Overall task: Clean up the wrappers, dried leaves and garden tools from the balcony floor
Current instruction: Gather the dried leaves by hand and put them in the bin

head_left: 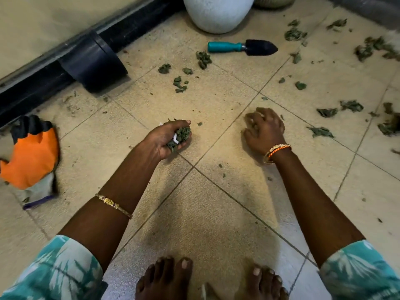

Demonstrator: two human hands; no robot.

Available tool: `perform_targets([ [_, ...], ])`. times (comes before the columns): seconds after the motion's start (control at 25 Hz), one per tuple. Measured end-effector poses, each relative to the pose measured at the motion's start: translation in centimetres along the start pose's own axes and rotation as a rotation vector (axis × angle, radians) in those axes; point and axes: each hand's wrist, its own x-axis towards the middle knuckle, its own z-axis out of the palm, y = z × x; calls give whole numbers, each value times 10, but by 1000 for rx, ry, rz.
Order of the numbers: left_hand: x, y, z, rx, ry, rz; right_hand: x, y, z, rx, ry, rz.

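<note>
My left hand (171, 137) is palm up just above the floor and grips a clump of dried leaves (183, 134) with a scrap of white wrapper (175, 139) in it. My right hand (265, 131) is palm down on the tile, its fingers curled over a small bit of green leaf and something white. More dried leaves (203, 59) lie scattered ahead and further ones (320, 132) to the right. A trowel with a teal handle and a black blade (242, 47) lies on the floor beyond the hands. At the left lies an orange and black garden glove (32, 156).
A white pot (218, 14) stands at the back. A black pipe with a collar (93, 61) runs along the wall at the left. My bare feet (212, 280) stand on the beige tiles at the bottom edge.
</note>
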Motion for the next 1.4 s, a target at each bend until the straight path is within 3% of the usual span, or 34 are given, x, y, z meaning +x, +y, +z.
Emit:
perform_targets([
  [0.12,5,-4,8,-17,-9,-11,-26,19,9,-5,-68,-112],
  [0.24,4,-14,24,-6,-53,-36,-61,37,24,29,58,-197],
  [0.44,6,-22,37,77,-110,-54,-93,45,35,137,340,-142],
  [0.56,5,-24,46,152,-125,-49,-85,40,23,212,353,-128],
  [0.76,7,-32,66,206,-169,-67,-54,65,-34,398,443,223],
  [0.92,11,-31,84,259,-204,-74,-29,115,-67,305,596,514],
  [1.04,14,-33,91,258,-226,-90,-12,138,-67,135,488,586],
  [1.2,15,-32,90,276,-221,-97,-4,121,-40,-21,239,483],
  [1.4,22,-31,83,248,-186,-90,-7,114,-17,-142,325,334],
])
